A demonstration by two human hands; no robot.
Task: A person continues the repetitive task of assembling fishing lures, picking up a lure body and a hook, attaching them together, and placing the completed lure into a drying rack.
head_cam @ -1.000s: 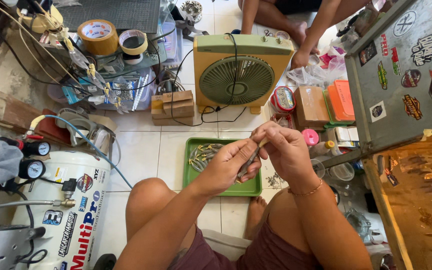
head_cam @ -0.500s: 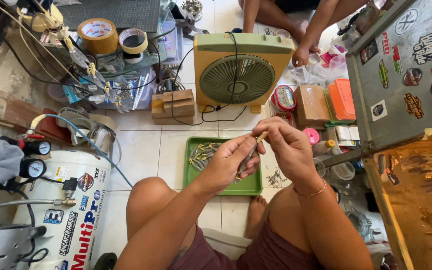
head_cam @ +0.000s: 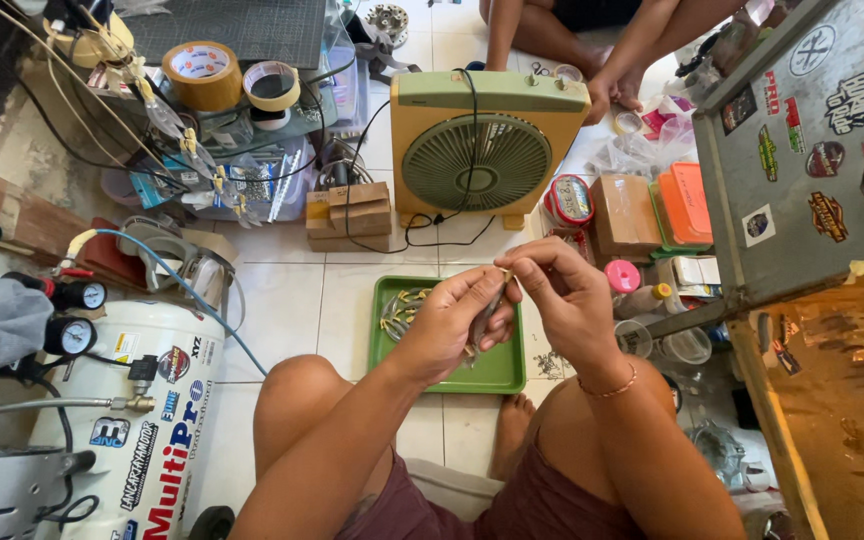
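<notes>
We hold a small slim metal piece (head_cam: 485,318) between our two hands, up in the air just above the green tray (head_cam: 497,372) that lies on the tiled floor (head_cam: 282,300) between our knees; the piece is too small and too covered by fingers for us to tell its exact kind. Our left hand (head_cam: 452,322) is curled shut around its lower part, thumb pressed against the forefinger, while our right hand (head_cam: 560,290) pinches its upper end with thumb and fingertips closed, the other fingers bent loosely; the two hands touch each other at the fingertips. In the tray's far left corner lies a little heap of pale thin metal parts (head_cam: 400,308). Just beyond the tray stands a green and cream box fan (head_cam: 487,150) facing us, its black cord trailing over the tiles, with a small wooden box (head_cam: 349,215) to its left. To the right of the tray we see a round tin (head_cam: 572,200), a brown cardboard box (head_cam: 624,215), an orange lidded container (head_cam: 684,205) and a pink-capped bottle (head_cam: 622,277). At our left stands a white air compressor (head_cam: 112,400) with gauges, and further off lie two rolls of tape (head_cam: 202,75). Another person's legs and hand (head_cam: 602,95) show behind the fan.
</notes>
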